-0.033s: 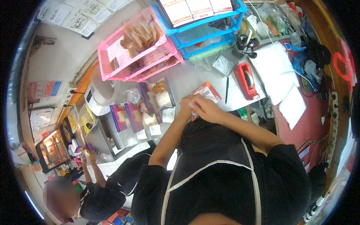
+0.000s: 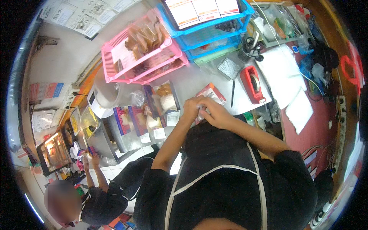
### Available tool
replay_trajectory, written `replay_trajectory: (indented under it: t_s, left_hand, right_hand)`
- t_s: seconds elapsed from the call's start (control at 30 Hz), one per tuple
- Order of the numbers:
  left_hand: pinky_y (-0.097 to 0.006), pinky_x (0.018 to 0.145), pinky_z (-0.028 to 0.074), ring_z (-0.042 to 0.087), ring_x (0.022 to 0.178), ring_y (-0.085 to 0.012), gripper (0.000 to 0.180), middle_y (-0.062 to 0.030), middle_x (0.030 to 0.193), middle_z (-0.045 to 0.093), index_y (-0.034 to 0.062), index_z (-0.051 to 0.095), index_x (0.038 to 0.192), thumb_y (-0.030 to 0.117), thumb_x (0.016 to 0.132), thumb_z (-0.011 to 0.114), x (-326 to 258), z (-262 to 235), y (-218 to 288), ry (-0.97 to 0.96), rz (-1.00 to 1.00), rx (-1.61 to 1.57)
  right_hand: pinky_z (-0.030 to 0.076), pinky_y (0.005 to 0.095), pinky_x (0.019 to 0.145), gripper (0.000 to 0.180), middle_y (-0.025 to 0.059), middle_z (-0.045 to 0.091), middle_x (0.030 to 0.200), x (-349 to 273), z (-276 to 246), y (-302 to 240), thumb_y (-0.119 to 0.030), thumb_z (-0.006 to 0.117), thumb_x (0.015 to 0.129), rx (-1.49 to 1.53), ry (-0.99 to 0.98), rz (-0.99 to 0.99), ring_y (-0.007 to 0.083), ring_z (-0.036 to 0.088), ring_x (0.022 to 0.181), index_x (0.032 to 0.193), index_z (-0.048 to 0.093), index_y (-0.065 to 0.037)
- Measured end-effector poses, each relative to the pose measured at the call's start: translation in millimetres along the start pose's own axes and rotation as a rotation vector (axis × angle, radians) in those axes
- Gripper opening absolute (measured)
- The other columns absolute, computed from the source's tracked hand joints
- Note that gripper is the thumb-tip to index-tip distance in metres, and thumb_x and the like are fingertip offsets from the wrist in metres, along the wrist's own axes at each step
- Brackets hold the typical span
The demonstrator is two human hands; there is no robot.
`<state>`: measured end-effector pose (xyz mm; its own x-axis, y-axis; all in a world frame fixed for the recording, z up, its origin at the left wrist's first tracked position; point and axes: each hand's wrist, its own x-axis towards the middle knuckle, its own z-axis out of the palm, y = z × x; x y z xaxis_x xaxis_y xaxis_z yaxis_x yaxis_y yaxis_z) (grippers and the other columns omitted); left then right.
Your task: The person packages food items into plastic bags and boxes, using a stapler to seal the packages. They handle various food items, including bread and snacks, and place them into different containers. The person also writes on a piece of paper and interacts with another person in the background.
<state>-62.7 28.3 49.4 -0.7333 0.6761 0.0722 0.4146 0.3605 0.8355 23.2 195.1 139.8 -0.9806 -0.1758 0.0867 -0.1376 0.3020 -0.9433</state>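
Observation:
My left hand [image 2: 191, 109] and my right hand [image 2: 217, 114] meet in front of my apron at the counter's near edge. Their fingers are bent and pressed together around something small; a bit of shiny, clear-looking material shows between them, too little to name. Partly beneath the hands lies a flat red-edged packet [image 2: 213, 93] with a whitish front. To the left, an open blue-edged box [image 2: 168, 100] holds food in brown and white wrapping. Beside it stand more boxes, among them a purple-red one [image 2: 137, 119], with paper slips [image 2: 159, 133] at their near ends.
A pink basket rack [image 2: 132, 71] with brown packets and blue stacked trays [image 2: 211, 32] stand behind. At right are a red tape dispenser [image 2: 253, 85], a black pen [image 2: 233, 94], a clear square container [image 2: 230, 69] and white sheets [image 2: 299, 111]. A co-worker [image 2: 105, 201] works at far left.
My right thumb and fingers have shifted slightly, showing a little more of the shiny material between the hands. The whole view has moved very slightly.

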Motion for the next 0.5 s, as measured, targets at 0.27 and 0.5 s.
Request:
replay_trajectory:
  t_s: [0.27, 0.5]
  left_hand:
    - [-0.037, 0.063, 0.047, 0.061, 0.078, -0.0153, 0.04, -0.0112, 0.087, 0.067, -0.0009, 0.067, 0.095, 0.034, 0.103, 0.052, 45.5, -114.4, 106.5, 0.477, -0.67, -0.631]
    - [-0.039, 0.057, 0.047, 0.061, 0.06, -0.0185, 0.054, -0.0096, 0.063, 0.062, -0.0052, 0.064, 0.076, 0.038, 0.104, 0.047, 43.1, -156.1, 170.3, 0.208, -0.533, -0.121]
  right_hand:
    - [0.023, 0.0635, 0.114, 0.101, 0.0293, 0.022, 0.157, -22.0, -44.3, 33.0, -0.036, 0.081, 0.076, -0.669, 0.342, -0.484, 0.0492, 0.03, 0.142, 0.154, 0.02, -0.015]
    - [0.038, 0.0533, 0.109, 0.104, 0.0226, 0.048, 0.144, 31.2, -82.0, -28.1, -0.044, 0.083, 0.075, 0.09, 0.328, -0.462, 0.0399, 0.051, 0.129, 0.154, 0.026, -0.008]
